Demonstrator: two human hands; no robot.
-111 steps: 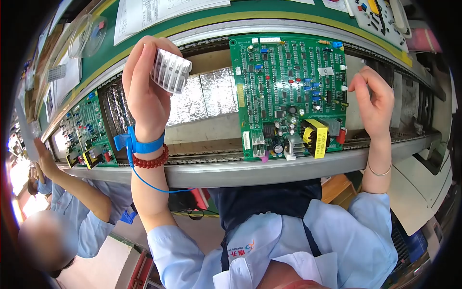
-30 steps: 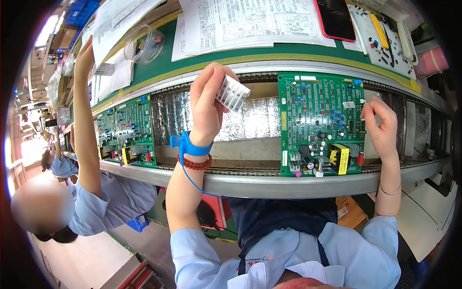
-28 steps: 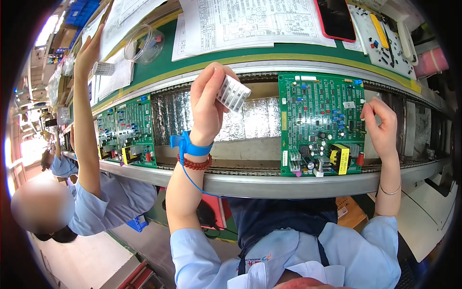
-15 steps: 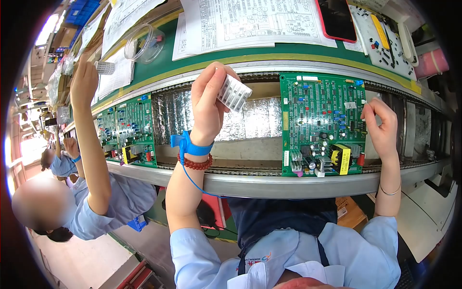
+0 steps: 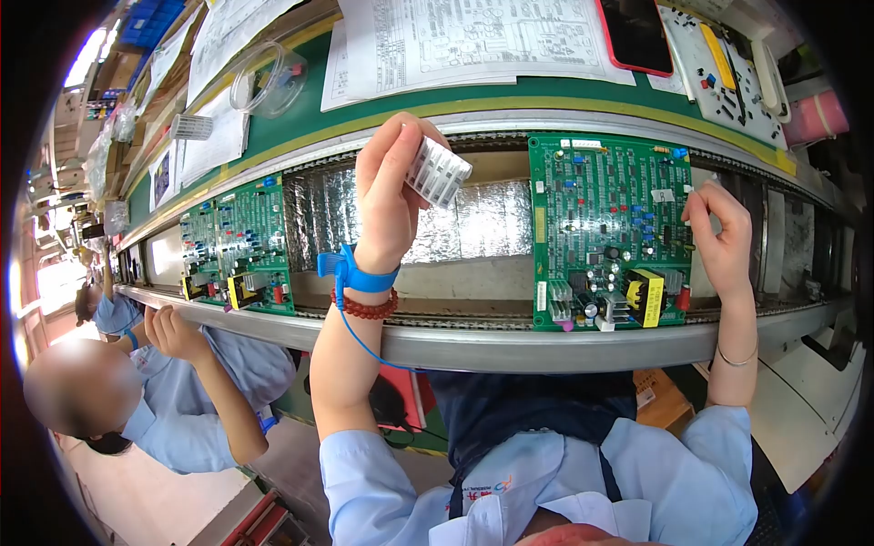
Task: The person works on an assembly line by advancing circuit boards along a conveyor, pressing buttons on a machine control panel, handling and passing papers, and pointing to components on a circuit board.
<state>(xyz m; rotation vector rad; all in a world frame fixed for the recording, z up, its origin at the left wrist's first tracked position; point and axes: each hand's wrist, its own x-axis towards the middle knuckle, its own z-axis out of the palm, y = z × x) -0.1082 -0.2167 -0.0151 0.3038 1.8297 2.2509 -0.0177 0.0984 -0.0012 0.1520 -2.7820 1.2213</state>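
My left hand (image 5: 386, 182), with a blue wrist strap (image 5: 362, 275), is closed on a curled white label sheet (image 5: 440, 173) with rows of printed blocks. It is raised over the conveyor, left of a green circuit board (image 5: 583, 196). At that board's right edge, my right hand (image 5: 721, 232) has its thumb and forefinger pressed together; anything between them is hidden. A small white label (image 5: 662, 195) lies on the board just left of those fingers. The board carries capacitors, heat sinks and a yellow-wrapped transformer (image 5: 648, 298).
Conveyor rails (image 5: 455, 350) run across in front of me. More circuit boards (image 5: 238, 241) sit to the left, near a co-worker's hand (image 5: 177, 334). Beyond lie printed drawings (image 5: 482, 45), a phone (image 5: 635, 36), a clear plastic tub (image 5: 273, 82) and a parts tray (image 5: 719, 77).
The co-worker's hand has dropped from beside a white sheet to below the conveyor rail, leaving the sheet behind. My left hand has shifted slightly left with the label sheet; my right hand barely moves.
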